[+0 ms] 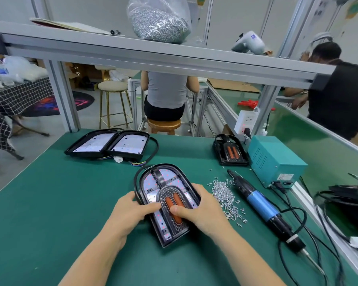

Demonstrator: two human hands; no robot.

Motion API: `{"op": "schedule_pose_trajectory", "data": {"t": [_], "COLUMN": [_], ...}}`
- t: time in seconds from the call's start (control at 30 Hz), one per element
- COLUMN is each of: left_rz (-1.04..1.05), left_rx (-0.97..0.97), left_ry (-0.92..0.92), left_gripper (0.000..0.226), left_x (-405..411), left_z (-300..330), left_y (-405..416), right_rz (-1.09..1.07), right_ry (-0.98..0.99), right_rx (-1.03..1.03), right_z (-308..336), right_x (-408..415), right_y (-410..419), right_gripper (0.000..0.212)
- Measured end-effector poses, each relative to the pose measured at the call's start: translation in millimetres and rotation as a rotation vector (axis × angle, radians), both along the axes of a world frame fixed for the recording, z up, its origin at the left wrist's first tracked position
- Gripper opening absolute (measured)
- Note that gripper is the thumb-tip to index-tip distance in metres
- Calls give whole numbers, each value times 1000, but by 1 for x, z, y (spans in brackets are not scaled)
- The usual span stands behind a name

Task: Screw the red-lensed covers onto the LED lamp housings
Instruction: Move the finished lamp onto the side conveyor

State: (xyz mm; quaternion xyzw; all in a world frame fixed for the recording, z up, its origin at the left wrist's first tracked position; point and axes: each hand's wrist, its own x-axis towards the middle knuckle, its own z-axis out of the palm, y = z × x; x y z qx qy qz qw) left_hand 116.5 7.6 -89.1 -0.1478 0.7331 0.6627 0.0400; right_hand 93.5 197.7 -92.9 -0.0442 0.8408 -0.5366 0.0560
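Note:
A black LED lamp housing (153, 180) lies on the green mat in front of me, with a red-lensed cover (175, 195) resting in it. My left hand (130, 209) grips the housing's left edge, thumb on the cover. My right hand (198, 209) holds the right edge, thumb pressing the red lens. Loose silver screws (225, 195) lie in a pile just right of my right hand. A blue and black electric screwdriver (262, 207) lies further right on the mat. Another lamp with a red-lensed cover (230, 150) stands at the back right.
Two open housings (110, 144) with wires lie at the back left. A teal power box (275, 159) sits at the right, cables trailing beside it. A bag of screws (159, 19) rests on the overhead shelf. Two people work at benches beyond.

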Motion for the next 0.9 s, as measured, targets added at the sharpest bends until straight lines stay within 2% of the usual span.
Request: {"op": "schedule_pose_trajectory", "data": {"t": [0.3, 0.4, 0.5, 0.57, 0.7, 0.8, 0.9], "left_rz": [-28, -72, -126, -158, -174, -172, -166], "left_rx": [220, 268, 287, 294, 357, 393, 398], "left_ry": [128, 162, 190, 208, 255, 298, 356], "left_gripper": [27, 32, 41, 42, 39, 35, 35], "left_x": [2, 3, 3, 1, -2, -3, -2], "left_z": [5, 7, 11, 13, 17, 20, 24], "left_y": [-1, -4, -2, 1, 10, 20, 32], "right_rz": [23, 25, 68, 121, 248, 272, 197], "right_ry": [92, 53, -84, -159, -205, -193, -135], "right_rx": [-248, -283, -421, -539, -792, -853, -882], "right_z": [3, 11, 21, 23, 26, 29, 31], "right_x": [14, 15, 18, 21, 34, 45, 54], "right_y": [6, 10, 13, 15, 15, 16, 18], "right_gripper": [56, 75, 103, 111, 74, 60, 48]}}
